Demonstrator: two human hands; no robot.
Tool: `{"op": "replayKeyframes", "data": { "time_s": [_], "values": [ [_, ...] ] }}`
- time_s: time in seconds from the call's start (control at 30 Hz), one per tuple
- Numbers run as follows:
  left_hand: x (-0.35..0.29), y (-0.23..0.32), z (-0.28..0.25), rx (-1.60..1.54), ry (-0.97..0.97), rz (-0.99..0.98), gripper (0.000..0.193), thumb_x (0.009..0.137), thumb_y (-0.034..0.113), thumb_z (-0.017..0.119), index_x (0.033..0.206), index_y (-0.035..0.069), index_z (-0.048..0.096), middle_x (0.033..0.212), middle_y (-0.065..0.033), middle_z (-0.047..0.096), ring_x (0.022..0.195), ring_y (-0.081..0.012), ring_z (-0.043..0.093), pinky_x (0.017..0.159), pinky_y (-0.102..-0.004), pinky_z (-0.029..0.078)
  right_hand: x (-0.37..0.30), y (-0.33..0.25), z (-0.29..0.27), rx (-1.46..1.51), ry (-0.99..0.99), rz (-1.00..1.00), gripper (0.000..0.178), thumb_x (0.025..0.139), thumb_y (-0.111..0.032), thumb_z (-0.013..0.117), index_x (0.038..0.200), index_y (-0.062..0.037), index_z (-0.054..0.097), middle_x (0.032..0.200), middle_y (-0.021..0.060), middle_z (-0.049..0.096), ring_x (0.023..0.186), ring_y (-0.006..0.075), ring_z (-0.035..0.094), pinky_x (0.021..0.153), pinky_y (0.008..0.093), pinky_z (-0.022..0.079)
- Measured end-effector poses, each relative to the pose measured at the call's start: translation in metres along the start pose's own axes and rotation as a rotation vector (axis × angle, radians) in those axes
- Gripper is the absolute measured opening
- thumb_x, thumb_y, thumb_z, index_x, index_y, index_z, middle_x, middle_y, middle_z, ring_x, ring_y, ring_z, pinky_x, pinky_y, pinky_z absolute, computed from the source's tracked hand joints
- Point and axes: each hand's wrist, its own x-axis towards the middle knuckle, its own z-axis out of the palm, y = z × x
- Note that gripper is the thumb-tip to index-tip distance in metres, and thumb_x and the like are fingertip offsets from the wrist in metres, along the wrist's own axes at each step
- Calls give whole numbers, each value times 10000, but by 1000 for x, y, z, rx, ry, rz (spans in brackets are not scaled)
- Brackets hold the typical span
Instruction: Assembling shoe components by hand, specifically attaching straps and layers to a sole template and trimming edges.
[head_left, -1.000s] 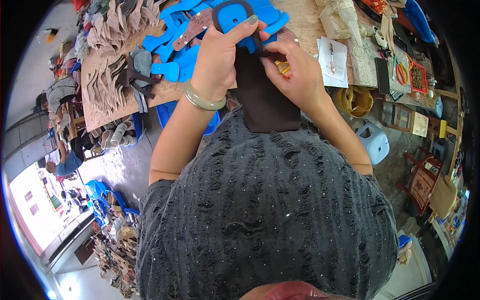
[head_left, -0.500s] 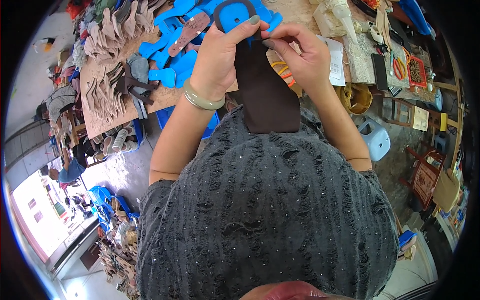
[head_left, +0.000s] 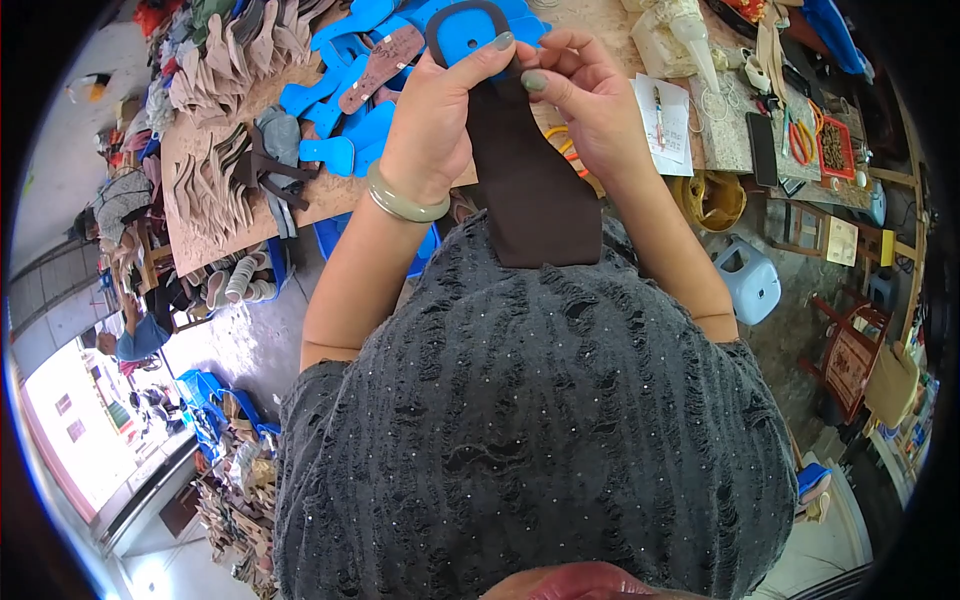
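A dark brown sole-shaped piece of material [head_left: 540, 195] hangs from my hands, its broad end against my shirt. At its far end a dark rounded-square rim [head_left: 500, 17] surrounds a blue face with a small hole. My left hand [head_left: 435, 115] is closed on the narrow part, thumb on top near the rim; its other fingers are mostly hidden. My right hand [head_left: 600, 115] pinches the right edge beside the left thumb, its thumb and forefinger bent in. What lies between those fingertips is too small to make out.
Blue shoe soles [head_left: 335, 105] are heaped on the worktable, with a brown patterned sole [head_left: 382, 68] on top. Stacked tan pieces [head_left: 205, 195] stand left. At right are paper with a pen [head_left: 660, 115], a phone [head_left: 761, 148], orange-handled scissors [head_left: 801, 142] and a red tray [head_left: 836, 145]. A stool [head_left: 750, 280] stands below.
My right hand has shifted slightly left and up along the edge, its fingers curling in more. The paper and pen show more fully. My left hand has hardly moved.
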Motion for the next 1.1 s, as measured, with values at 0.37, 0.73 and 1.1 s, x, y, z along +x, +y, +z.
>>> {"op": "replayKeyframes", "data": {
  "time_s": [0.37,0.73,1.1],
  "values": [
    [3,-6,-5,104,87,67,211,851,127,626,1043,54,577,936,-69,663,880,-154,623,800,-291,497,-2,8,14,-74,14,-28,510,769,43,684,1194,-48,419,1072,89,593,942,127,577,806,244,484],
    [-7,0,-5,162,-28,81,270,865,93,615,1123,50,546,1004,-72,653,948,-145,601,835,-296,487,-3,3,2,78,28,124,379,831,-53,651,1184,-46,515,990,64,647,869,102,598,745,248,490],
    [-6,0,2,8,-114,37,184,861,52,612,1041,24,585,998,-72,653,884,-132,615,790,-277,515,2,9,-4,540,-70,251,264,845,-42,633,1076,-69,508,1051,64,639,880,126,616,763,267,510]
  ]
}}
